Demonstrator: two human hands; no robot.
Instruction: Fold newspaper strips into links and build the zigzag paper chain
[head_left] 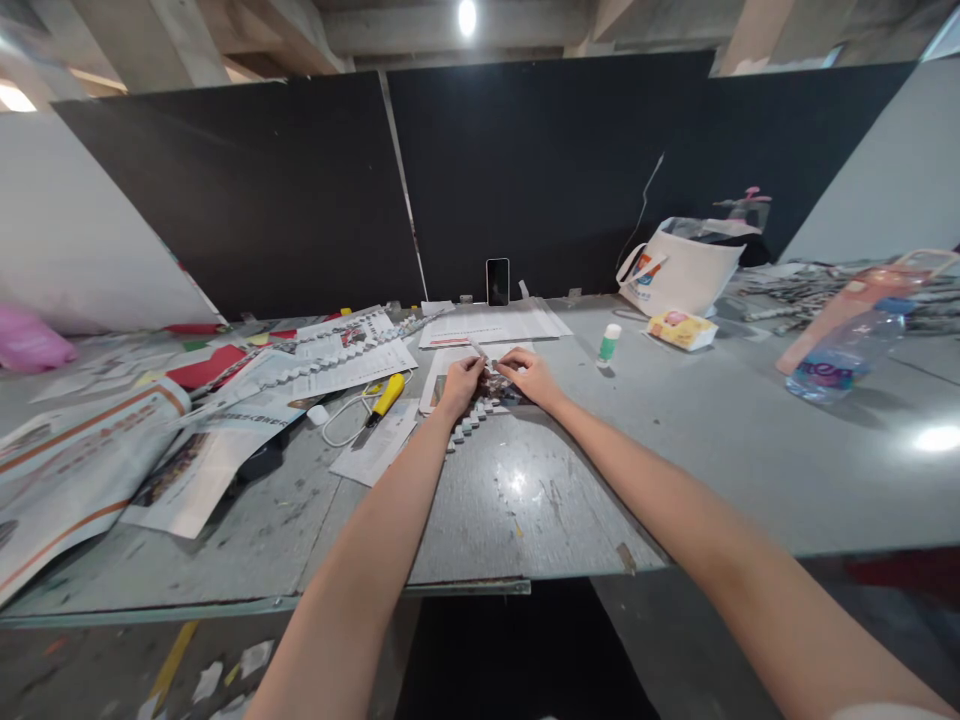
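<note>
Both hands pinch a folded paper strip (487, 392) between them: the left hand (462, 384) closes its fingers on the strip's left part, the right hand (529, 376) presses down on its right end. The strip lies on the grey table (675, 450), about mid-depth and just left of centre, and its zigzag tail (466, 424) runs out toward the near edge under the left wrist. Under the hands lies a sheet (450, 370) of printed paper.

Left of the left hand lie a yellow knife (387, 396) and a white cable (346, 420), and further left spread newspapers (97, 460). Beyond them a long pleated strip (337, 352) crosses more papers. Right of the right hand, well apart, stands a glue stick (609, 342). Further right lie a yellow packet (681, 328) and a bottle (855, 345) on its side. At the back a phone (497, 281) leans upright on the dark panel, with a white bag (679, 270) to its right.
</note>
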